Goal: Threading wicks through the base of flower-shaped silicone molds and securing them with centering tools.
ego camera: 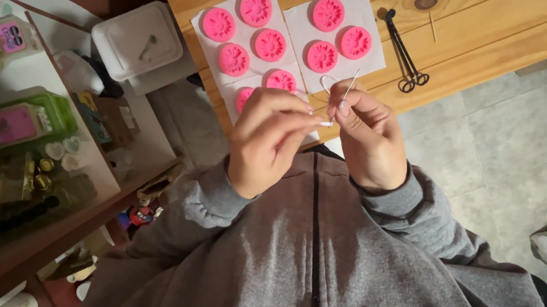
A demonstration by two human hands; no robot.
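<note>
My left hand (267, 138) and my right hand (370, 137) meet close to my chest, fingertips pinched together on a thin pale wire (348, 88) that sticks up from between them, with a small loop at its base. Both hands wear grey sleeves. Just beyond the hands, on the wooden table (489, 41), lie two white sheets (361, 57) carrying several round pink flower-shaped pieces (270, 45). One pink piece is partly hidden behind my left hand.
Black scissor-like forceps (403, 52) lie on the table right of the sheets. A white lidded box (137, 38) sits left of the table. A shelf (24, 250) at far left holds pink and green cases and small jars. Grey tiled floor (518, 138) at right.
</note>
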